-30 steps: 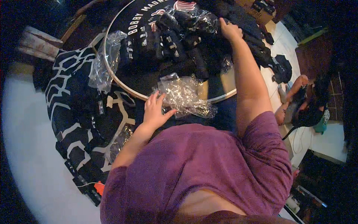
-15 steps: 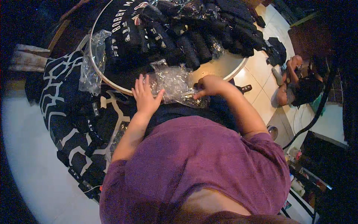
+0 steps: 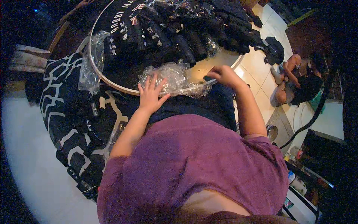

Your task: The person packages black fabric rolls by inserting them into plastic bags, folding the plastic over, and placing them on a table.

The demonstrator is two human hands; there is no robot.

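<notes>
Clear crinkled plastic (image 3: pixel 173 76) lies on the near part of the round table (image 3: pixel 113 85). My left hand (image 3: pixel 150 95) rests on the plastic's left side with its fingers spread. At the right end of the plastic, by the table's rim, my right hand (image 3: pixel 223 75) is closed in a pinch; a small dark thing shows at its fingertips, too small to name. Rolled black cloth bundles (image 3: pixel 182 48), some with white marks, are piled behind the plastic.
More clear plastic (image 3: pixel 93 61) hangs over the table's left edge. Black cloth with pale lines (image 3: pixel 74 142) lies at the left. Another person (image 3: pixel 294 84) sits on the tiled floor at the right. A dark cable (image 3: pixel 311 121) curves nearby.
My right hand has moved right and up, away from the middle of the plastic. My left hand has shifted slightly right, onto the plastic, which is more bunched up.
</notes>
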